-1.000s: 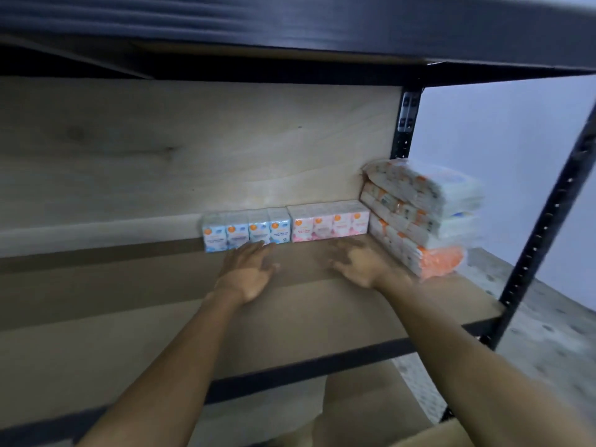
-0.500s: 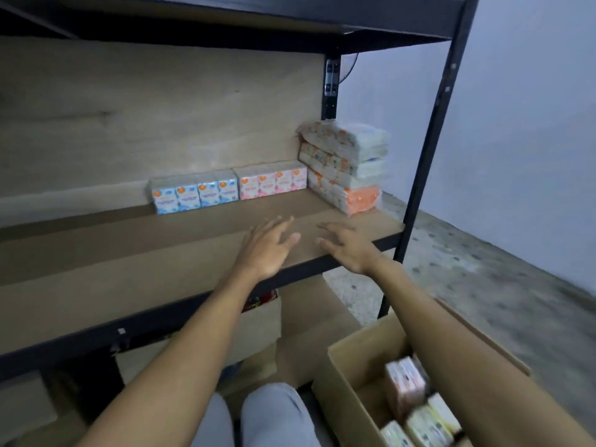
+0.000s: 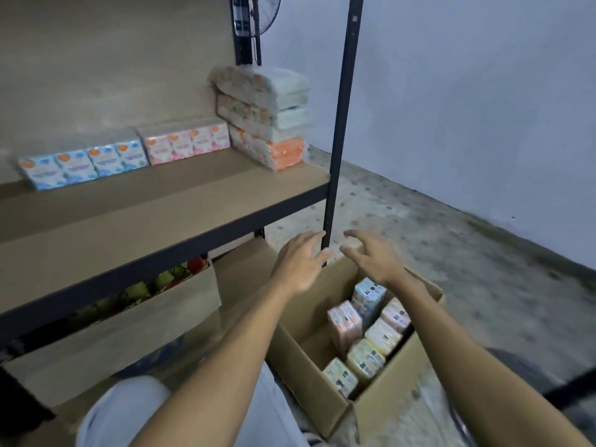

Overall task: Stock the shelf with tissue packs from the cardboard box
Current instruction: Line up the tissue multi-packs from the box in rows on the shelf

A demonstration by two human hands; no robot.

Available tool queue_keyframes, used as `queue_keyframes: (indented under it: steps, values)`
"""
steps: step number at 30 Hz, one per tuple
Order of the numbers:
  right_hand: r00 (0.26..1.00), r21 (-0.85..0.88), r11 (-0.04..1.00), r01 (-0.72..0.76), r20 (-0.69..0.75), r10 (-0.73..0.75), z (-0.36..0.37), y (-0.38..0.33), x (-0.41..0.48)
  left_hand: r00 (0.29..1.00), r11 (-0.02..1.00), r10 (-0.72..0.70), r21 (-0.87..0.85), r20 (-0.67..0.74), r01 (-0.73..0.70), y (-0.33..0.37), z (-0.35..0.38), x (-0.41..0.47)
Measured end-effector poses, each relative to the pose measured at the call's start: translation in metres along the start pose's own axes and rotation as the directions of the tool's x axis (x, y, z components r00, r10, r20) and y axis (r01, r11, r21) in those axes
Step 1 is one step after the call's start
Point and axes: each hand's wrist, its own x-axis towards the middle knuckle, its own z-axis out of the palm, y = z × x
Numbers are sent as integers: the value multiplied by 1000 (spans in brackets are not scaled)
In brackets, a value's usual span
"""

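Note:
An open cardboard box point(image 3: 335, 403) stands on the floor at lower right, holding several upright tissue packs point(image 3: 366, 333). Both my hands hover empty above its far end, fingers spread: my left hand point(image 3: 298, 264) and my right hand point(image 3: 371, 258), a small gap between them. On the wooden shelf point(image 3: 154, 211), a blue row of packs point(image 3: 82, 166) and a pink row of packs point(image 3: 187, 143) line the back. A stack of large orange-and-white packs point(image 3: 267, 117) sits at the shelf's right end.
The black front post point(image 3: 338, 124) of the shelf rises just behind my hands. A second cardboard box point(image 3: 122, 330) with colourful items sits below the shelf. My knees point(image 3: 129, 411) are at the bottom. Bare concrete floor point(image 3: 483, 269) lies to the right, with a fan point(image 3: 264, 14) behind the shelf.
Both hands have pulled back from the shelf and dropped down to above the box. My view has swung down and to the right, bringing the box fully into sight.

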Motion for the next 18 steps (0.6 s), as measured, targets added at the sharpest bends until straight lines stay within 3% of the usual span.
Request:
queue_keyframes:
  steps: [7,18]
  values:
    - [980,21,984,-176,95,174,38,73,-8,968,981,-184,-38,170,193,-29,82,23]
    - [916,-61,949,-310,248,315,105,176,21,804,830,-471,-126,362,543,-91,191,68]
